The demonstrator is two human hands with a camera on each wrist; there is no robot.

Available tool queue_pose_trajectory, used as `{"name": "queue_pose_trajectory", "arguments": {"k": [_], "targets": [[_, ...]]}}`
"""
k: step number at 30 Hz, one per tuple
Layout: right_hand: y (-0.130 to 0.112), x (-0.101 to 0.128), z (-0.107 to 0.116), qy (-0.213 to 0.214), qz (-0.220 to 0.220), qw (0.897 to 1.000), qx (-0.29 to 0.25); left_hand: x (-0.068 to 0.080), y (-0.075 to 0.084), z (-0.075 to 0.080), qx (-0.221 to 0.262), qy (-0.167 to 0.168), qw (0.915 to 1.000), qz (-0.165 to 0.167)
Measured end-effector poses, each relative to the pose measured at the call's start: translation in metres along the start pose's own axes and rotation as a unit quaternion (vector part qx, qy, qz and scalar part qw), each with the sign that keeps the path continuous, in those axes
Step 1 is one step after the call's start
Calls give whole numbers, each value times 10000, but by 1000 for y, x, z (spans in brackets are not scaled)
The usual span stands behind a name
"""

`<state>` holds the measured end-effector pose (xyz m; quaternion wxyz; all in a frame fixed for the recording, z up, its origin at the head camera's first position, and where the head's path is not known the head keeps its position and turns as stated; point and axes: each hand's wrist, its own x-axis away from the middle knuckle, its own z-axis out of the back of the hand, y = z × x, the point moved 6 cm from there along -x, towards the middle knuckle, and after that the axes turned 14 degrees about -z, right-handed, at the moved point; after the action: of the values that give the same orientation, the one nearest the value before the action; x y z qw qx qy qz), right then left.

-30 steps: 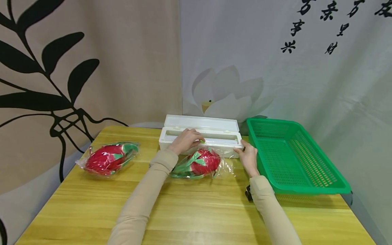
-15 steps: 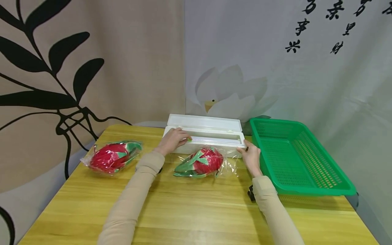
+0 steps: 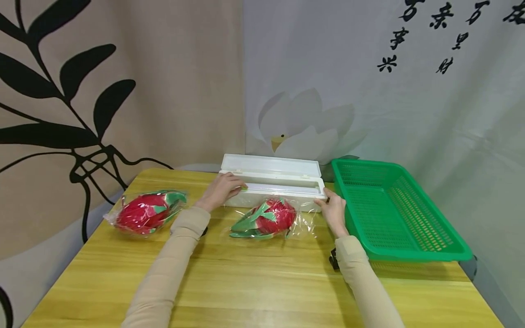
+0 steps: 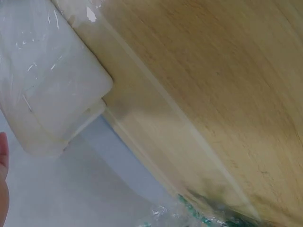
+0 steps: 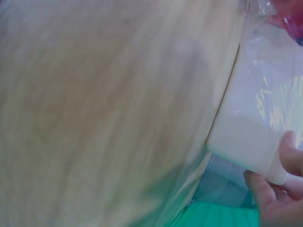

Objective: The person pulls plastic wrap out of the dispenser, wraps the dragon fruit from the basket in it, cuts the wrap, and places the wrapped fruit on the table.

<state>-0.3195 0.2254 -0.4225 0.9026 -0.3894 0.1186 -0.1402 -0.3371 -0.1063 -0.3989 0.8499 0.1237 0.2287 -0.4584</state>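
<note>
A white cling-film dispenser box point(image 3: 270, 184) stands with its lid open at the back of the wooden table point(image 3: 262, 278). My left hand point(image 3: 239, 184) lies on the box's left end, fingers curled over the front rail on a small green cutter slider point(image 3: 244, 186). My right hand point(image 3: 326, 199) grips the box's right end; thumb and fingers point(image 5: 274, 198) pinch the box corner point(image 5: 255, 142). A red and green dragon fruit point(image 3: 266, 217) lies on clear film just in front of the box, between my hands. The left wrist view shows the box corner point(image 4: 52, 94) and bare table.
A second dragon fruit point(image 3: 145, 213), wrapped in film, lies at the table's left. A green slotted basket point(image 3: 389, 209) with nothing in it stands at the right, close to my right hand. Curtains hang behind the table.
My left hand has slid left along the dispenser's front rail, from near the middle to the left end. The right hand has stayed at the right end.
</note>
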Motion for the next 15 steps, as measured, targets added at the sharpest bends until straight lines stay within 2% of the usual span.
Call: {"name": "queue_pose_trajectory", "arguments": {"k": [9, 15], "targets": [[-1, 1, 0, 48, 67, 10000, 6, 17, -11, 9, 102, -155, 9992, 362], [0, 0, -1, 31, 116, 9999, -22, 31, -16, 18, 91, -175, 9989, 430]]}}
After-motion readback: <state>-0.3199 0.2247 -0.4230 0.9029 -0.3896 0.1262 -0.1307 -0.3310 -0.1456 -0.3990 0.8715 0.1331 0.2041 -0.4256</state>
